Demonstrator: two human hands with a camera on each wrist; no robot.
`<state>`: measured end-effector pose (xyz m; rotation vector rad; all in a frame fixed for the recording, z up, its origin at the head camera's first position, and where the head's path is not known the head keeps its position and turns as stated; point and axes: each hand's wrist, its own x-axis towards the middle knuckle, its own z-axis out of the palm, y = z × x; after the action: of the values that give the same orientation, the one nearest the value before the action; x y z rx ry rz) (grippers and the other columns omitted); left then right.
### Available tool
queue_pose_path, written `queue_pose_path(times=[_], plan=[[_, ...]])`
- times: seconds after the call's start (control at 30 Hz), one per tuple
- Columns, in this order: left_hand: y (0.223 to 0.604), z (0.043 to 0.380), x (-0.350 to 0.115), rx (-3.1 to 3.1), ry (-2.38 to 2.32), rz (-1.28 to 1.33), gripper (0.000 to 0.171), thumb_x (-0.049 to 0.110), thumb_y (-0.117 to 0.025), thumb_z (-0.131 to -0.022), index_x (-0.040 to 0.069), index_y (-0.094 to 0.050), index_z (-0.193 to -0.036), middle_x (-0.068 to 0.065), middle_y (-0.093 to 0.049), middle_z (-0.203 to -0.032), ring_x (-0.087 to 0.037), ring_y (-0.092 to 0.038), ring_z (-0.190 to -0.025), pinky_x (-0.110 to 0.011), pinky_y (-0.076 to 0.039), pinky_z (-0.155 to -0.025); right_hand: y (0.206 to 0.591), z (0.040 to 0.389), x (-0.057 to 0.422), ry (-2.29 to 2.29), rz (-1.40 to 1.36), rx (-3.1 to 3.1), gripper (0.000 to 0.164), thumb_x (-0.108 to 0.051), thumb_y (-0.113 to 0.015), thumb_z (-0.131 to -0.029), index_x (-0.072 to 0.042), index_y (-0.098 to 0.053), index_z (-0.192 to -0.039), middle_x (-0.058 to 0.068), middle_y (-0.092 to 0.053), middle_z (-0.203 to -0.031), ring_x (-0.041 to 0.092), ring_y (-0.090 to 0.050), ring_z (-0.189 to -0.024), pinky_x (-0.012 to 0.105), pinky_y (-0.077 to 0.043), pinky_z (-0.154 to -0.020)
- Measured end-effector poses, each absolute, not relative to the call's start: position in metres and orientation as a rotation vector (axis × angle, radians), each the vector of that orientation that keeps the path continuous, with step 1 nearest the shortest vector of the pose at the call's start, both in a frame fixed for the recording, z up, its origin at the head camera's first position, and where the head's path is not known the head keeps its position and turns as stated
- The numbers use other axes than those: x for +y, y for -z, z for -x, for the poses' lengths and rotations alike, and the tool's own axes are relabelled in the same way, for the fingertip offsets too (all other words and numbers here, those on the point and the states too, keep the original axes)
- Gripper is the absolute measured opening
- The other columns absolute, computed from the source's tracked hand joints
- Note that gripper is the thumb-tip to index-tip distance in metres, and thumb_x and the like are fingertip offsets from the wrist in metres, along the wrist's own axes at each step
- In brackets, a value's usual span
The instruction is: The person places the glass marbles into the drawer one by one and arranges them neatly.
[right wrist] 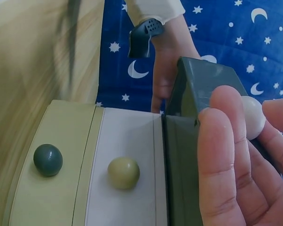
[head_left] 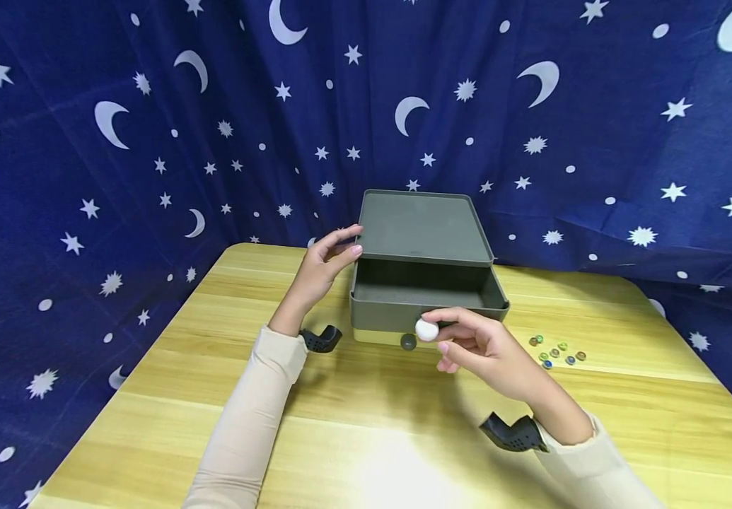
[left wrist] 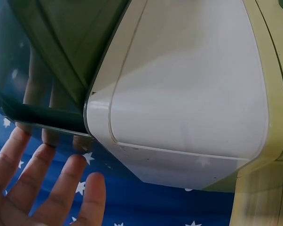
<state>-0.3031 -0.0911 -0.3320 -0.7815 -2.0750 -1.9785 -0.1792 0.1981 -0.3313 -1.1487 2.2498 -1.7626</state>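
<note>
A small drawer cabinet stands on the table, with its dark grey-green top drawer [head_left: 381, 318] pulled out and bare inside. My right hand [head_left: 480, 350] pinches the white round knob [head_left: 427, 330] at the drawer's front between thumb and fingers. On the left, my left hand [head_left: 322, 268] has its fingertips at the side edge of the cabinet's grey top [head_left: 423, 226]. Seen from the left wrist, its fingers [left wrist: 66, 188] lie fairly straight along the shiny dark side. The right wrist view shows a white drawer [right wrist: 125, 136] with a yellowish knob [right wrist: 123, 173] below the dark one.
Lowest is a yellow drawer [right wrist: 68, 127] with a dark green knob [head_left: 408, 342]. Several glass marbles [head_left: 571, 360] lie on the wooden table [head_left: 213, 367] to the right of the cabinet. A blue star-and-moon curtain [head_left: 315, 92] hangs behind. Black mounts [head_left: 515, 433] sit on both wrists.
</note>
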Motion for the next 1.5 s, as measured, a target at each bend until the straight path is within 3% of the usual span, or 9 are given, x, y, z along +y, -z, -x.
queue_pose_path(times=[0.5,0.73,1.5], plan=[[0.333,0.302,-0.090,-2.036,2.091,0.775,0.041,0.010,-0.060,-0.099,0.002,-0.055,-0.140,-0.008,-0.052,-0.146,-0.021,-0.058,-0.119,-0.032,-0.050,-0.095,0.331,0.153,0.199,1.677,1.330,2.246,0.044,0.015,-0.052,-0.095,0.000,-0.052,-0.137,0.007,-0.068,-0.115,0.022,-0.069,-0.077,0.038,-0.058,-0.068],[0.333,0.302,-0.089,-2.038,2.094,0.771,0.041,0.011,-0.061,-0.099,0.003,-0.056,-0.139,-0.006,-0.053,-0.145,-0.021,-0.058,-0.120,-0.033,-0.050,-0.096,0.332,0.144,0.201,1.600,1.231,2.357,0.044,0.011,-0.056,-0.095,-0.007,-0.055,-0.135,0.007,-0.069,-0.114,0.018,-0.070,-0.078,0.036,-0.058,-0.068],[0.332,0.303,-0.089,-2.021,2.092,0.760,0.042,0.011,-0.061,-0.099,0.002,-0.056,-0.139,-0.007,-0.053,-0.145,-0.021,-0.058,-0.119,-0.034,-0.050,-0.096,0.330,0.122,0.196,1.494,1.404,2.444,0.051,0.010,-0.063,-0.091,-0.007,-0.054,-0.138,0.005,-0.067,-0.119,0.012,-0.070,-0.082,0.027,-0.055,-0.072]])
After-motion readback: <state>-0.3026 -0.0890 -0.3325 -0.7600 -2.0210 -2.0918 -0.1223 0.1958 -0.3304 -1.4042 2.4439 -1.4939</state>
